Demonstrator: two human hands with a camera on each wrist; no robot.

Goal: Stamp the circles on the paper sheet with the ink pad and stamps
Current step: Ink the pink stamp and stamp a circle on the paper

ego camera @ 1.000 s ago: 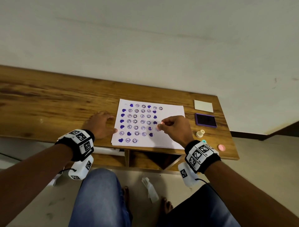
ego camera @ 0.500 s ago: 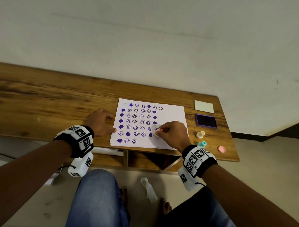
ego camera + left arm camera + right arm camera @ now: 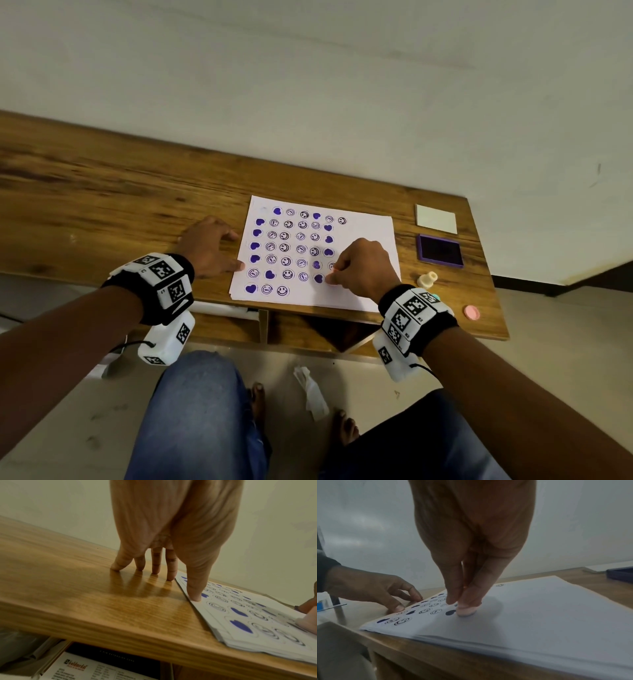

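Observation:
A white paper sheet [image 3: 363, 233] lies on the wooden table [image 3: 120, 212], covered with several purple hearts and smiley prints. My right hand [image 3: 359, 267] pinches a small pink stamp [image 3: 466, 610] and presses its base onto the sheet [image 3: 539, 608], just right of a purple heart print [image 3: 451, 612]. My left hand [image 3: 209, 246] rests beside the sheet's left edge: the fingers [image 3: 155, 566] touch the wood and the thumb [image 3: 194, 595] presses the paper [image 3: 257, 635]. The purple ink pad [image 3: 440, 250] lies open to the right.
The ink pad's white lid [image 3: 436, 219] lies behind it. A cream stamp [image 3: 427, 279], a teal stamp [image 3: 435, 296] half hidden by my right wrist band, and a pink cap [image 3: 472, 312] sit near the table's right front edge. A crumpled tissue [image 3: 313, 390] lies on the floor.
My right hand has moved the pink stamp toward me, from the row above down to the spot beside the heart print, and set it on the paper. The left hand stays put.

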